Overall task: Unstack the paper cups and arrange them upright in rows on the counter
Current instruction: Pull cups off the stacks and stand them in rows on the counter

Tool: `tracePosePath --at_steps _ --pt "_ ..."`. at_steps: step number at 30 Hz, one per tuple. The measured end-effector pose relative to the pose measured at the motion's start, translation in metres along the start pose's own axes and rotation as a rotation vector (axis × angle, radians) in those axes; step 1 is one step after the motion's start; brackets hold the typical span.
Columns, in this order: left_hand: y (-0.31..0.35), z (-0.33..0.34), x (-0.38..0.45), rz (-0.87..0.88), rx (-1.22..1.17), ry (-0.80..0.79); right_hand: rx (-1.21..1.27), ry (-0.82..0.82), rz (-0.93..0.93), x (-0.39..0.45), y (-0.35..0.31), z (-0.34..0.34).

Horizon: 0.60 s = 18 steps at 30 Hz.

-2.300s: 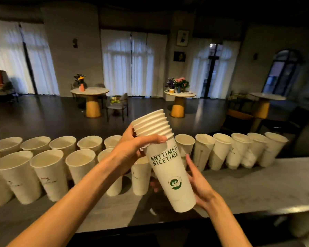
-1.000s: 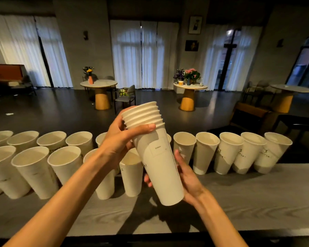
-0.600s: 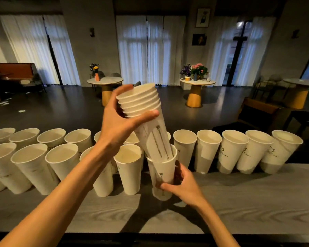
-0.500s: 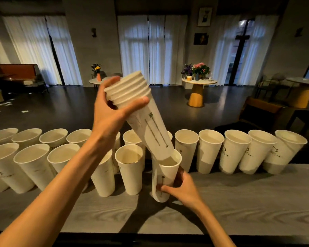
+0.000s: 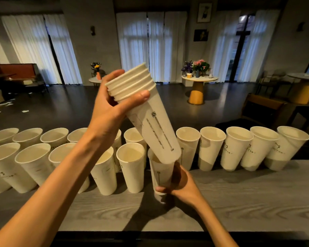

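Observation:
My left hand (image 5: 108, 107) grips a stack of white paper cups (image 5: 151, 120) near its rims and holds it tilted above the grey wooden counter (image 5: 239, 202). Below the stack's base, my right hand (image 5: 182, 182) grips a single paper cup (image 5: 161, 173) at the right end of the front row; the cup stands upright at the counter, its bottom hidden by my fingers. Two rows of upright cups (image 5: 134, 168) run along the counter, the back row (image 5: 237, 148) reaching further right.
The counter's far edge lies just behind the back row. Bare counter surface stretches right of my right hand and along the near edge. Beyond are a dark floor, round tables with flowers (image 5: 197, 81), chairs and curtained windows.
My right hand pulled the bottom cup off the stack and brought it down to the counter beside the front row. My left hand lifted and tilted the remaining stack.

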<state>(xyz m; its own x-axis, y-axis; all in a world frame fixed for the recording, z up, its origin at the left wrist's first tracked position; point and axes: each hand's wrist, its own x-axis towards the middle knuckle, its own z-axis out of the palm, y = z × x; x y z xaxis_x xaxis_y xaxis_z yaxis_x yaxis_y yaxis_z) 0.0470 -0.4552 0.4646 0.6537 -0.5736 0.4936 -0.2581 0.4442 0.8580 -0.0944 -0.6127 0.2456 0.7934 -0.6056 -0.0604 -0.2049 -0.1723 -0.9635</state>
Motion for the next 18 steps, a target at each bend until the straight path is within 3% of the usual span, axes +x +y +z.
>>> tracePosePath --at_steps 2,5,10,12,14,18 --pt "-0.008 0.014 -0.004 -0.078 -0.052 -0.086 -0.019 0.052 -0.031 -0.007 0.000 -0.017" --pt "-0.024 0.041 -0.009 -0.193 -0.144 -0.203 0.217 0.183 -0.057 -0.022 -0.012 -0.049" --pt "-0.050 0.093 -0.014 -0.292 -0.085 -0.344 0.706 -0.125 -0.087 -0.050 -0.050 -0.087" --pt "-0.055 0.104 -0.011 -0.296 -0.056 -0.336 0.725 -0.235 -0.139 -0.056 -0.058 -0.095" --pt "-0.056 0.108 -0.010 -0.280 -0.015 -0.352 0.727 -0.240 -0.111 -0.058 -0.056 -0.098" --pt "-0.055 0.118 -0.016 -0.175 0.143 -0.295 0.424 -0.011 -0.114 -0.055 -0.040 -0.106"
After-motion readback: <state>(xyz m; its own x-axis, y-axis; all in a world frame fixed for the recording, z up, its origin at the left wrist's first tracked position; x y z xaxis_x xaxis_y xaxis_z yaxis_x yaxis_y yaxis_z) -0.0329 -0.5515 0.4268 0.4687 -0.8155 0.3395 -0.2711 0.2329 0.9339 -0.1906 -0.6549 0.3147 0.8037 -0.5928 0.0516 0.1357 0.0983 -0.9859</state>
